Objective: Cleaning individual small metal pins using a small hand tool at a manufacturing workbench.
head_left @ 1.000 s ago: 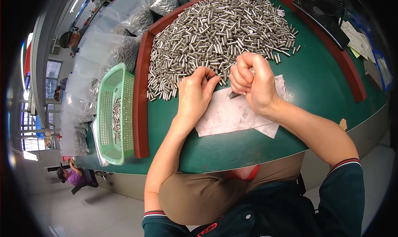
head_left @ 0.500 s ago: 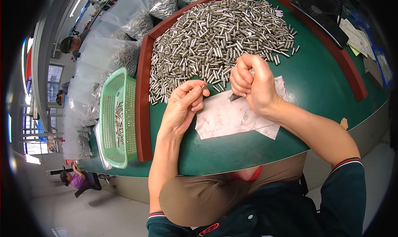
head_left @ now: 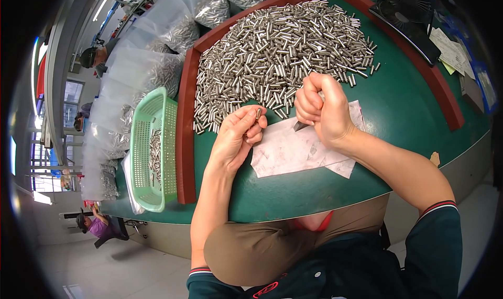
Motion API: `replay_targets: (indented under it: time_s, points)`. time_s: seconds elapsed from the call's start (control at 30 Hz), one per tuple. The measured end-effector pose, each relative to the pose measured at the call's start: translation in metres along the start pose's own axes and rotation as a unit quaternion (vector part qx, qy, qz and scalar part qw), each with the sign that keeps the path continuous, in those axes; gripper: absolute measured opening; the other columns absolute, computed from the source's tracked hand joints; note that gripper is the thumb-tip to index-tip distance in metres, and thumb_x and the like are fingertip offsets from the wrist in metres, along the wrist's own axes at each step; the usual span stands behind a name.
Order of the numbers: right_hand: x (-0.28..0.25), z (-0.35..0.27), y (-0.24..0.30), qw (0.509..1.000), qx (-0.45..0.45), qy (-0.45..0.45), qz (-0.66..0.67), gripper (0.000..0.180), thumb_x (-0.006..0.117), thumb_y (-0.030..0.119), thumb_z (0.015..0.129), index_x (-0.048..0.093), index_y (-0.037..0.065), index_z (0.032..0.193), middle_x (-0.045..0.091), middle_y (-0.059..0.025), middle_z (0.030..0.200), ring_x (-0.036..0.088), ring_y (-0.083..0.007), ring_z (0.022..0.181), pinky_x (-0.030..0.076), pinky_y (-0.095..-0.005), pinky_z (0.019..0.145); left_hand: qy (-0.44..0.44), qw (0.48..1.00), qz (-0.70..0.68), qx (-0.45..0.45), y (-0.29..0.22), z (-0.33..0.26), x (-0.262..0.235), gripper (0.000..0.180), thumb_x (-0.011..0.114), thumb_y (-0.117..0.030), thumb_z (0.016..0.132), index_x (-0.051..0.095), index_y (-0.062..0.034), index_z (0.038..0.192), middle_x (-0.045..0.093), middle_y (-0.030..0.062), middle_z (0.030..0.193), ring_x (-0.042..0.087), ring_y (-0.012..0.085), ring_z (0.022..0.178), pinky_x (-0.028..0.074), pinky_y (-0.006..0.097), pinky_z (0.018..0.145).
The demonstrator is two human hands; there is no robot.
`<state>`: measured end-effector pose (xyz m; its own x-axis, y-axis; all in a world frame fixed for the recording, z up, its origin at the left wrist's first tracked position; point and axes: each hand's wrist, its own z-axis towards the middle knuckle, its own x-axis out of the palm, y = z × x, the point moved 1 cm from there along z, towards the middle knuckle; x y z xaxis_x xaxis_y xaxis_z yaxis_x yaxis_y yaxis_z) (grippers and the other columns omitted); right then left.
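Note:
My left hand point(head_left: 230, 142) pinches a small shiny metal pin point(head_left: 258, 113) between thumb and forefinger, its end sticking up. Beside it on the right, my right hand point(head_left: 327, 110) is closed in a fist around a dark tool point(head_left: 299, 125). Only the tool's flat, angled tip shows below the fist; the rest is hidden by my fingers. Both hands are over a stained, pale pinkish sheet point(head_left: 280, 157) lying on the green table. Just beyond them spreads a big heap of loose metal pins point(head_left: 283, 53).
A red-brown raised border point(head_left: 187, 163) edges the table. Outside it on the left stands a green perforated basket point(head_left: 170, 178) with some pins inside. Clear plastic bags of pins point(head_left: 181, 34) line the far left. A black fan point(head_left: 406, 3) and papers point(head_left: 450, 50) are at the far right.
The pin in my left fingers shows more plainly and more upright than before. My right fist keeps its grip on the tool. The whole view has shifted slightly.

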<state>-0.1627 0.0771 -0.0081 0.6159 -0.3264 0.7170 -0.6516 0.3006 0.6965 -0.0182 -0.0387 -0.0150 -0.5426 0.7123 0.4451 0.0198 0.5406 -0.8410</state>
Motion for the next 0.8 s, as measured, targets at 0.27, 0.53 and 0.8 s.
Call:
replay_targets:
  time_s: [0.27, 0.53, 0.8]
  points:
    - [0.0, 0.0, 0.0, 1.0, 0.004, -0.007, 0.0, 0.035, 0.03, 0.021, 0.083, 0.024, 0.012, 0.049, 0.021, 0.0015, 0.041, 0.016, -0.008, 0.037, 0.017, -0.0243, 0.037, -0.001, 0.995, -0.097, 0.008, -0.005, -0.002, 0.005, 0.024, 0.043, -0.023, 0.089, 0.052, -0.0018, 0.082, 0.05, 0.0072, 0.069, 0.036, 0.0095, 0.051, 0.03, 0.021, 0.046]
    - [0.001, 0.0, 0.001, 1.0, -0.001, -0.004, -0.009, 0.034, 0.031, 0.021, 0.082, 0.024, 0.013, 0.049, 0.021, 0.0017, 0.041, 0.016, -0.0078, 0.037, 0.017, -0.024, 0.037, -0.165, 0.787, 0.558, 0.205, 0.001, 0.004, 0.029, 0.013, 0.066, -0.011, 0.071, 0.06, 0.0005, 0.076, 0.041, -0.0011, 0.049, 0.036, 0.0057, 0.044, 0.03, 0.023, 0.042]
    - [-0.003, 0.001, -0.001, 1.0, -0.009, 0.013, 0.017, 0.031, 0.033, 0.019, 0.081, 0.028, 0.011, 0.051, 0.025, 0.0014, 0.042, 0.018, -0.0076, 0.035, 0.018, -0.0237, 0.035, -0.073, 0.72, 0.648, 0.236, -0.002, 0.006, 0.029, 0.009, 0.062, -0.004, 0.071, 0.059, -0.0008, 0.079, 0.047, 0.0045, 0.052, 0.04, 0.0108, 0.045, 0.035, 0.024, 0.044]
